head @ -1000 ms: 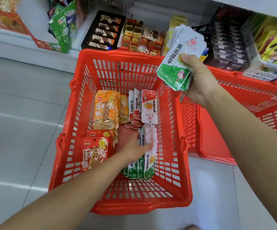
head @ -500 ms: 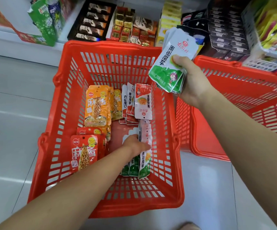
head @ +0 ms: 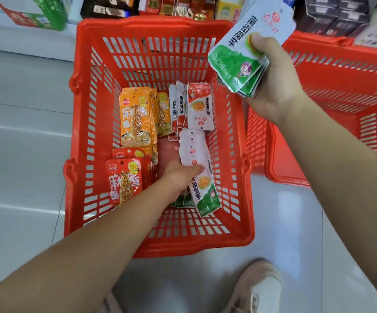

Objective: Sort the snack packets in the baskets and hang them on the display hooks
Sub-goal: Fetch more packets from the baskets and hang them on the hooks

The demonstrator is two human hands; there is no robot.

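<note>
Orange packets (head: 136,117) beside left hand (head: 178,175), second basket (head: 341,91) right

Shop: stocked shelves (head: 183,7), baskets (head: 160,26).

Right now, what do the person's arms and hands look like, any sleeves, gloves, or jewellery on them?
Both arms are bare as far up as the frame shows: no sleeve is in view. The left hand and right hand wear no gloves. No watch, bracelet or ring shows on either wrist or on the fingers that can be seen. Some fingers are hidden, so a ring there cannot be ruled out.
</note>
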